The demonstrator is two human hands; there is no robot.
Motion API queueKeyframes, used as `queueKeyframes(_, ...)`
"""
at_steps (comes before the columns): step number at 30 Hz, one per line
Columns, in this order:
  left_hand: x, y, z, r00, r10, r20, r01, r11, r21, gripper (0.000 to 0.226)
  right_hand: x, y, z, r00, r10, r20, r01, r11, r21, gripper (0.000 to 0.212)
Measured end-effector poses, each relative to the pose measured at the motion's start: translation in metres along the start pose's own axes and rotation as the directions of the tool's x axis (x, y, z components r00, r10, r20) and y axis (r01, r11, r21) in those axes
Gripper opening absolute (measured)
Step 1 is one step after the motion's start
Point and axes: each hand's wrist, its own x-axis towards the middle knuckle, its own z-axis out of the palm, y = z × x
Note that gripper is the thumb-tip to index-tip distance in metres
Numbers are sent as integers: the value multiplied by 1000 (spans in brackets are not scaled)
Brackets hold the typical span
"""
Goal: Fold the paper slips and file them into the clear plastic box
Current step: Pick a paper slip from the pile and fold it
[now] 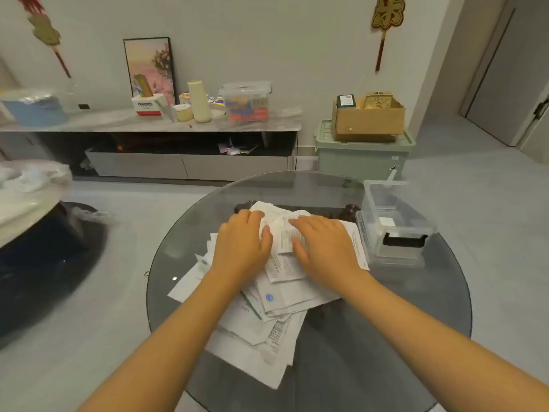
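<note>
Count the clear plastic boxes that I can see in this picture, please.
2. One clear plastic box stands on the glass table, right of the paper slips. A lidded clear box sits on the far cabinet. More may be hidden.

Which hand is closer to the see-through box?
Right. The right hand rests on the papers just beside the clear box; the left hand lies farther away, across the pile.

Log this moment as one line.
left hand: on white paper slips | right hand: pressing top slip | clear plastic box: open, right

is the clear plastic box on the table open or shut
Open: the clear plastic box has no lid on top, and its inside shows from above.
</note>
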Motion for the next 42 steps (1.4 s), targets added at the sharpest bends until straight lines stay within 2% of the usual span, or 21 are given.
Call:
queueKeyframes(2,-14,2,-2,998,25,63,-26,999,27,41,-11,0,-6,985,42,169,-49,998,33,44)
queueKeyframes(4,-30,0,1,992,40,116,-39,999,-18,44,-26,4,-9,959,79,272,-94,995,43,47)
queueKeyframes(7,-51,2,6,984,17,175,5,992,-128,48,-41,4,-10,927,141,346,-176,982,71,49)
queueKeyframes(9,-52,2,12,979,-11,204,35,993,-116,51,-38,5,-7,918,187,349,-226,971,74,51)
queueKeyframes(11,-47,3,17,966,-26,257,32,999,-17,55,-30,7,-4,920,197,340,-210,978,2,54)
queueKeyframes(17,-40,2,36,955,36,296,-112,963,243,56,-16,10,8,935,142,324,-110,987,-115,43)
queueKeyframes(23,-34,1,44,955,74,288,-120,982,147,59,-12,9,11,972,-14,234,29,998,-62,27)
queueKeyframes(28,-33,0,36,968,200,155,-207,978,31,54,-21,15,0,979,34,200,-72,979,188,21)
queueKeyframes(31,-35,-3,27,955,286,76,-283,958,-47,48,-32,23,-9,969,63,237,-152,913,379,18)
queueKeyframes(34,-36,-4,18,952,296,80,-281,947,-156,35,-47,33,-22,943,91,320,-253,822,510,14)
queueKeyframes(39,-39,1,12,950,214,227,-111,912,-395,15,-72,49,-34,881,138,452,-435,611,661,15)
queueKeyframes(42,-42,6,11,925,165,341,51,837,-544,17,-78,53,-36,843,168,511,-536,342,771,17)
